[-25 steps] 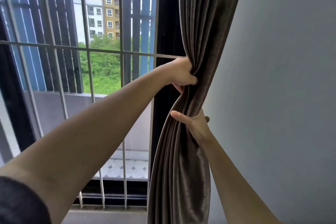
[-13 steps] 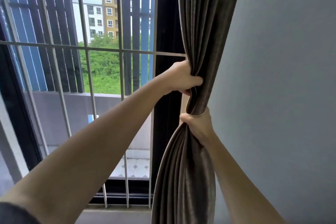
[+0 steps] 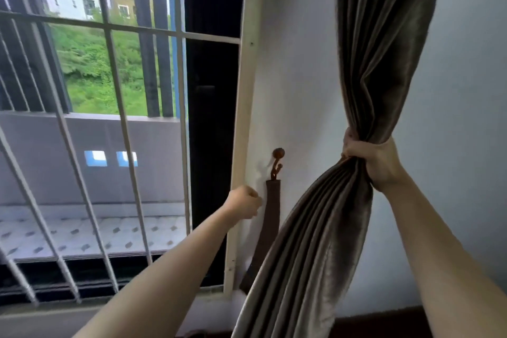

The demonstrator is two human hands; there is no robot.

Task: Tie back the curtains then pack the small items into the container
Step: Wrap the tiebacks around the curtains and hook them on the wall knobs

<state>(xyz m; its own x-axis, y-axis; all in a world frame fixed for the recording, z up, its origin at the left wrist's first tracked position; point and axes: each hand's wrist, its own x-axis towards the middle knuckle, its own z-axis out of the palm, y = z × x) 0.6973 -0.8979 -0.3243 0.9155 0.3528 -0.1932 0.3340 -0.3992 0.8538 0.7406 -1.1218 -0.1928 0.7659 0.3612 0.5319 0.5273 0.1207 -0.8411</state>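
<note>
Live | head view | scanning for lettering | nothing readable: no text, label, brand, number or sign can be made out on anything in view

Person, head view, two arms: left forearm point(image 3: 170, 269) bare, uncovered to the frame edge; left hand point(image 3: 244, 206) bare, outline a little blurred; right forearm point(image 3: 428, 255) bare, likewise uncovered; right hand point(image 3: 374, 166) bare, back and knuckles clear
</note>
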